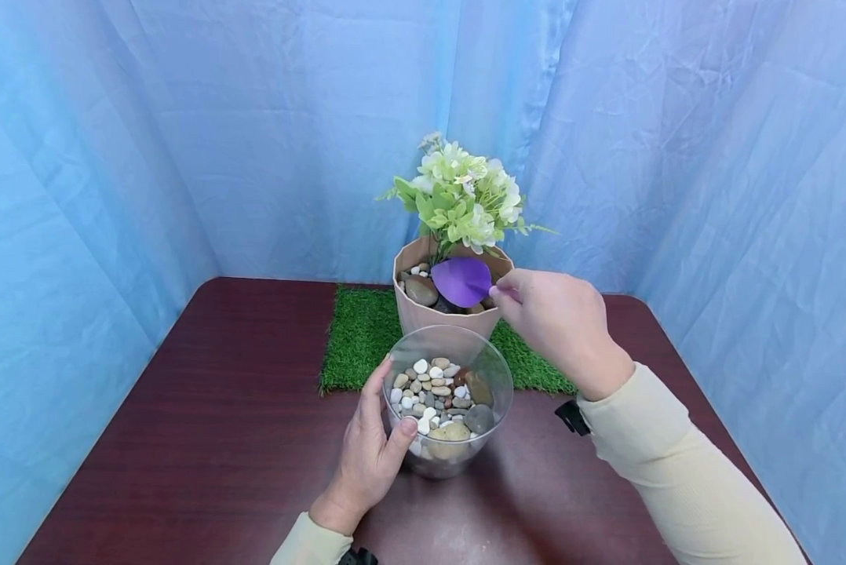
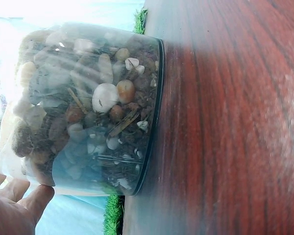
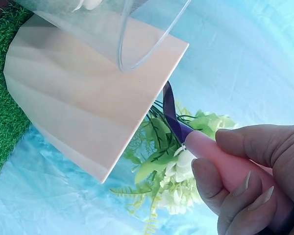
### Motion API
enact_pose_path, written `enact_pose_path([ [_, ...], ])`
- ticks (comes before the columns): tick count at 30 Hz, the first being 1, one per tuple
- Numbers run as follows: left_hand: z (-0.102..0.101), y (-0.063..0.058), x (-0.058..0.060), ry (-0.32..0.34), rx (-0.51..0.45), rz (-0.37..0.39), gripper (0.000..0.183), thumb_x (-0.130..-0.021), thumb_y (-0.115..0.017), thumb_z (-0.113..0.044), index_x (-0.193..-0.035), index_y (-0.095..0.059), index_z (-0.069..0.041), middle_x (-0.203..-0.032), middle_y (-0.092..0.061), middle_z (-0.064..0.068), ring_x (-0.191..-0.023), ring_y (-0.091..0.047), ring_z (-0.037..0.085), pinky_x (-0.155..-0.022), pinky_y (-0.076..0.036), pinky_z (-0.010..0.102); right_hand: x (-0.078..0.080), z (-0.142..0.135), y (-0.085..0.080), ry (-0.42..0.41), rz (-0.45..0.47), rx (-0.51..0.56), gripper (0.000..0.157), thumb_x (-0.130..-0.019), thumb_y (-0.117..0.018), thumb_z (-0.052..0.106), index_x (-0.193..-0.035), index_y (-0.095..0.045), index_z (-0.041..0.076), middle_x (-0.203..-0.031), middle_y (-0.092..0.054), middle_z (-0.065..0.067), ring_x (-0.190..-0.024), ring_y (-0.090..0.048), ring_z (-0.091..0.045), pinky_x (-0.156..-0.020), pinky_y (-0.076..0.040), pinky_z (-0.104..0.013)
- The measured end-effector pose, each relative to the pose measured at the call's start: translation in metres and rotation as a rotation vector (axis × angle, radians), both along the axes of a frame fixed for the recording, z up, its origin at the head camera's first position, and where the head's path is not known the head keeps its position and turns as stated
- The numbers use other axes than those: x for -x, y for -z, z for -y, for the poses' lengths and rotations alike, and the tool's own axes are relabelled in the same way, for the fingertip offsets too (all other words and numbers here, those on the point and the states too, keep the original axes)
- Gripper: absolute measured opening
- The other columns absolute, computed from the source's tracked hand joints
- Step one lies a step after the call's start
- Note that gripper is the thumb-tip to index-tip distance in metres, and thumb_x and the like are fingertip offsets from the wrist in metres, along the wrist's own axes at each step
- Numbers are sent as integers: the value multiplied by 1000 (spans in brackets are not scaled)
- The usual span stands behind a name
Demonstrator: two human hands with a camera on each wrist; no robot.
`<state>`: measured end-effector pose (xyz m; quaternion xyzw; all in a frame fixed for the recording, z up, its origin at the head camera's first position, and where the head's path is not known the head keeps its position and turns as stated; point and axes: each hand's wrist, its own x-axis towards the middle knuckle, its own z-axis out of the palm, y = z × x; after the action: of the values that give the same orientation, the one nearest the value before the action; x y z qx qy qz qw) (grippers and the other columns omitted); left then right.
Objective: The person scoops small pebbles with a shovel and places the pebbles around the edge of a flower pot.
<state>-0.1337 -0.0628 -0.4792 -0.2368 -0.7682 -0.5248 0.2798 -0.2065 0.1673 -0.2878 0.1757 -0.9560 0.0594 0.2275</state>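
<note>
Pale blue cloth (image 1: 289, 141) hangs behind a dark reddish wooden table (image 1: 183, 424). On a green grass mat (image 1: 359, 337) stands a ribbed, peach-coloured planter (image 3: 63, 112) with white flowers (image 1: 461, 192). Its lower part is hidden behind a clear container (image 1: 504, 377), which stands nearer the person on the table, full of stones to perhaps halfway.

The left hand (image 1: 370, 451) holds the container's left side, thumb toward the near side, fingers spread along the wall. With that load it is probably heavy, smooth and slippery; low on both sides would be the surer hold. I cannot tell glass from plastic, so I would treat it as breakable.

The right hand (image 1: 560, 322) is wrapped around the pink handle (image 3: 225, 161) of a small trowel, whose purple blade (image 1: 461, 281) is inside the planter's mouth. The trowel looks light and stiff, best held by that thick handle. From above, the hand covers most of the handle; the blade masks the stones beneath it.

Smallest are the pebbles (image 1: 430, 388), hard and likely to roll; glare blurs some through the container's wall.
</note>
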Motion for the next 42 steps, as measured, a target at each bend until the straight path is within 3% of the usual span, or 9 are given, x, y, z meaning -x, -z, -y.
enact_pose_path([
  [6, 0, 0, 0, -5, 8, 6, 70, -98, -52, -35, -152, -21, -4, -151, -35, 15, -132, -43, 35, -112, -29, 26, -8, -5, -2, -7, -5, -4, 16, -92, -61, 38, -89, -74, 28, -51, -43, 12, -46, -39, -14, -37, -32, -34],
  [10, 0, 0, -1, -11, 16, 13, 70, -97, -53, -33, -152, -21, -5, -151, -35, 15, -132, -43, 35, -111, -29, 26, -15, -7, -4, -9, -25, 9, 17, -91, -62, 39, -86, -73, 27, -52, -45, 14, -45, -40, -13, -37, -31, -33],
  [19, 1, 0, -2, -4, 21, 25, 70, -97, -54, -31, -153, -20, -6, -152, -34, 14, -132, -43, 35, -111, -30, 26, -34, -11, -5, -44, -102, -7, 30, -90, -65, 39, -65, -54, 26, -54, -18, 12, -50, -17, -11, -40, -15, -30],
  [22, 1, 0, -2, -6, 24, 27, 70, -97, -54, -32, -153, -20, -6, -152, -34, 14, -132, -43, 35, -111, -30, 26, -40, -11, -5, -70, -141, -7, 24, -88, -69, 39, -68, -61, 27, -50, -21, 14, -47, -18, -9, -38, -15, -29],
  [29, 1, 1, -2, -12, 26, 35, 70, -97, -54, -31, -153, -20, -7, -152, -34, 14, -132, -43, 34, -110, -30, 26, -51, -11, -4, -121, -208, -15, 13, -82, -75, 37, -73, -71, 29, -48, -47, 18, -38, -30, -3, -34, -20, -27],
  [34, 1, 1, -2, -8, 17, 36, 71, -96, -55, -30, -153, -20, -6, -152, -34, 13, -132, -43, 34, -111, -30, 27, -57, -9, -3, -159, -242, -46, 13, -80, -77, 35, -72, -71, 28, -49, -50, 15, -39, -32, -2, -34, -20, -26],
  [42, 1, 0, -2, -2, 8, 39, 71, -96, -55, -31, -153, -20, -7, -152, -34, 12, -131, -45, 34, -110, -32, 27, -62, -8, -7, -178, -195, -85, 9, -80, -77, 36, -74, -73, 31, -48, -45, 18, -41, -32, -1, -34, -19, -25],
])
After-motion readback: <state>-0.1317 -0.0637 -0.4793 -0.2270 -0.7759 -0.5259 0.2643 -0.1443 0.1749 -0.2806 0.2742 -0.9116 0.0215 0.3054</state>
